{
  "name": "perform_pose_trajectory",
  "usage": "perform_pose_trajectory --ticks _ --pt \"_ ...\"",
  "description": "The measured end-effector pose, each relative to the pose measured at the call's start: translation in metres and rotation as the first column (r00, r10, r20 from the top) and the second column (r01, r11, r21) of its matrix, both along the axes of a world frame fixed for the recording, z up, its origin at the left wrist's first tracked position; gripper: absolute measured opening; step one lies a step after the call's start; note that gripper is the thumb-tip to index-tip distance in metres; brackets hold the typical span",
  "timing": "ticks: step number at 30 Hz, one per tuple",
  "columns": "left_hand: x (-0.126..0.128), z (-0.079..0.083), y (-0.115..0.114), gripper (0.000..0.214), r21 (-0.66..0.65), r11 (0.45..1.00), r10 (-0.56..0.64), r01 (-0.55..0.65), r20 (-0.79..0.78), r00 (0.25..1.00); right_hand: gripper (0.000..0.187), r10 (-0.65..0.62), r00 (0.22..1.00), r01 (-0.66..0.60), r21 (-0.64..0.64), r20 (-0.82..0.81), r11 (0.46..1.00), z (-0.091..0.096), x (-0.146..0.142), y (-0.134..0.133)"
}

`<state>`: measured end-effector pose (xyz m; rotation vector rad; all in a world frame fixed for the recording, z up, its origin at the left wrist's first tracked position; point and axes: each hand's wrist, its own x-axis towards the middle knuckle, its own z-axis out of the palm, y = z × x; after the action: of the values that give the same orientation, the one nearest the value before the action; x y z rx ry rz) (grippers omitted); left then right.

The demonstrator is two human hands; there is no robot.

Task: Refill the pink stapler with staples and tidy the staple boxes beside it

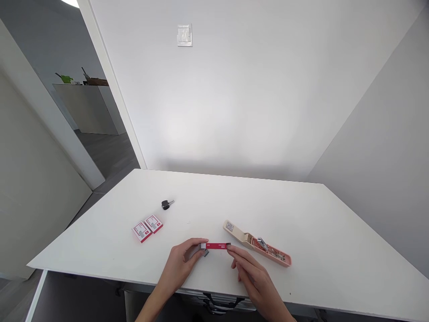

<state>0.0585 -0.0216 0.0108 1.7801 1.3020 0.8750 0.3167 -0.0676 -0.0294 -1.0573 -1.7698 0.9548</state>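
Pinching a slim red cardboard box (216,246), left-hand fingers (197,242) hold one end over the white surface (197,197); right-hand fingers (236,252) touch the other, grip unclear. Alongside lies an open pink-and-cream plastic case (248,242).

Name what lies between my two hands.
In the head view, a narrow red box spans the gap from left hand to right hand; a small grey piece shows by its left end.
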Motion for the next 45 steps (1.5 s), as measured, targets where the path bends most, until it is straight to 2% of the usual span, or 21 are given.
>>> perform_pose_trajectory --ticks 8,11,16,20,23,26,29,32,35,41,45 --pt "-0.002 0.0 -0.001 0.03 -0.057 0.998 0.0 0.001 0.003 1.0 0.043 -0.031 0.994 0.019 -0.109 -0.108 0.994 0.004 0.0 0.002" --pt "-0.002 -0.001 -0.001 0.028 -0.071 0.997 0.024 -0.023 0.012 1.0 0.042 -0.033 0.993 0.021 -0.101 -0.11 0.995 0.007 0.005 0.002" --pt "0.0 -0.001 -0.002 0.028 -0.076 0.996 0.041 -0.039 0.026 0.999 0.044 -0.02 0.999 0.018 -0.069 -0.025 0.997 0.011 0.012 0.002" --pt "0.001 0.0 -0.002 0.027 -0.085 0.996 0.028 -0.024 0.043 0.999 0.044 0.042 0.993 -0.055 -0.112 -0.113 0.992 0.012 0.012 0.0" --pt "0.001 -0.001 -0.001 0.026 -0.091 0.996 0.01 -0.004 0.066 0.998 0.046 0.048 0.989 -0.062 -0.102 -0.137 0.993 0.014 0.011 0.0" --pt "0.001 0.0 -0.001 0.025 -0.101 0.995 0.002 0.006 0.086 0.996 0.048 0.056 0.991 -0.068 -0.099 -0.125 0.993 0.016 0.01 -0.001" --pt "0.004 0.003 -0.002 0.022 -0.114 0.993 -0.033 0.043 0.09 0.995 0.047 0.085 0.996 -0.087 -0.099 -0.024 0.991 0.016 0.006 -0.002" --pt "0.006 0.005 -0.003 0.021 -0.111 0.99 -0.077 0.083 0.062 0.995 0.046 0.095 0.99 -0.088 -0.064 0.106 0.994 0.012 -0.001 -0.002" --pt "0.006 0.004 -0.005 0.022 -0.078 0.992 -0.095 0.096 0.022 0.995 0.043 0.061 0.985 -0.058 -0.028 0.158 0.998 0.007 -0.008 -0.003" --pt "0.006 0.0 -0.004 0.019 -0.02 0.993 -0.121 0.12 -0.031 0.992 0.037 0.002 0.993 -0.004 0.015 0.115 1.0 0.006 -0.009 -0.002" --pt "0.009 0.0 -0.004 0.025 0.023 0.984 -0.173 0.179 -0.165 0.971 0.033 -0.028 0.998 0.027 0.023 0.062 0.999 0.007 -0.012 0.0"
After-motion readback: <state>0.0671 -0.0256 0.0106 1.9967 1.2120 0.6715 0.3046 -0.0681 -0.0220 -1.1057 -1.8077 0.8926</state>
